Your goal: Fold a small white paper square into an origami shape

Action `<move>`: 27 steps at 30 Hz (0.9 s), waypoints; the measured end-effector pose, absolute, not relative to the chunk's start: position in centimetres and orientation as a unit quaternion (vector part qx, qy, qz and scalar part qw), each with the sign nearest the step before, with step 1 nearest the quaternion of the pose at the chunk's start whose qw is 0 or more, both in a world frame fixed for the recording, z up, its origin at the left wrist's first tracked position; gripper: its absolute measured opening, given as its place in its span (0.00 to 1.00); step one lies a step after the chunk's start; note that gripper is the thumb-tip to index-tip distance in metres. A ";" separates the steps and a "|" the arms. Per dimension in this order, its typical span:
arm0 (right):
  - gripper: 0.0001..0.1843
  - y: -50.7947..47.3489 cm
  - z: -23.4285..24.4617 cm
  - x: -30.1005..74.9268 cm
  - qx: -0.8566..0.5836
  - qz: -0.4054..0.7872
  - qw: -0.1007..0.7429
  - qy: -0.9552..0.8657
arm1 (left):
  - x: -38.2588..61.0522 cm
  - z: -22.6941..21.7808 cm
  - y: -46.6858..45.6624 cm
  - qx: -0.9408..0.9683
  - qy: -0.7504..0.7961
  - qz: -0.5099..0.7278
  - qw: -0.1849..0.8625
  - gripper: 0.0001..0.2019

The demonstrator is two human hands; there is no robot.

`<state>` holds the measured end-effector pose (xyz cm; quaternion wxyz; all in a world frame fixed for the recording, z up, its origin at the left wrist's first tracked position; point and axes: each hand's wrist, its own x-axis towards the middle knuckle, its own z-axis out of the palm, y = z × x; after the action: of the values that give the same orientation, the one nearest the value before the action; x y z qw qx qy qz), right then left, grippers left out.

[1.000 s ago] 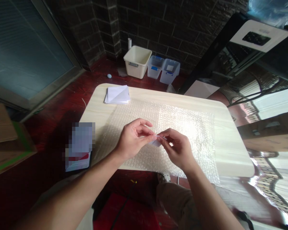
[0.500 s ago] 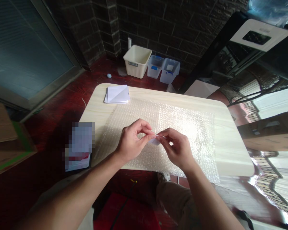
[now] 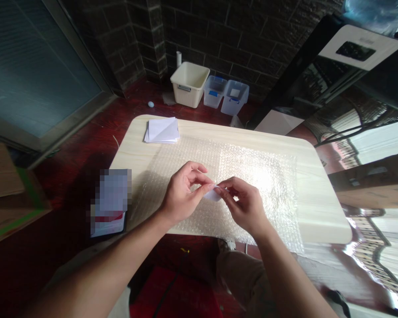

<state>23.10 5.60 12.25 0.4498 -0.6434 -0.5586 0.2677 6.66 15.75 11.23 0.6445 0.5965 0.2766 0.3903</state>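
Bubble wrap [image 3: 258, 172] is spread over the tabletop [image 3: 318, 198]; a stack of white paper [image 3: 162, 130] is laid at its far left corner. A cream bin [image 3: 189, 84] is set on the floor [image 3: 126, 110] beyond.

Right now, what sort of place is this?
Probably a home craft corner: wooden table under bubble wrap, stack of white paper, plastic storage bins by a dark brick wall. Left hand and right hand pinch a paper piece.

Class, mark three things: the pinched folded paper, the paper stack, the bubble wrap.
folded paper [image 3: 214, 194], head view, visible middle
paper stack [image 3: 162, 130], head view, top sheet
bubble wrap [image 3: 268, 176], head view, bare right part
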 end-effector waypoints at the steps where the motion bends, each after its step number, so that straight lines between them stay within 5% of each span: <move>1: 0.09 5.6 12.2 23.0 -0.643 0.268 0.449 -0.559 | 6.7 11.2 15.7 0.595 0.281 0.392 0.644 0.16; 13: 0.09 5.8 12.2 22.8 -0.645 0.277 0.462 -0.542 | 6.6 10.1 15.8 0.582 0.274 0.370 0.671 0.15; 27: 0.17 6.3 12.4 22.4 -0.589 0.451 0.551 -0.382 | 6.7 10.5 16.2 0.595 0.299 0.303 0.682 0.13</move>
<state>22.40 6.27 12.38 0.5510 -0.5893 -0.3820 0.4508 6.67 16.15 10.51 0.6815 0.5953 0.2986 0.3032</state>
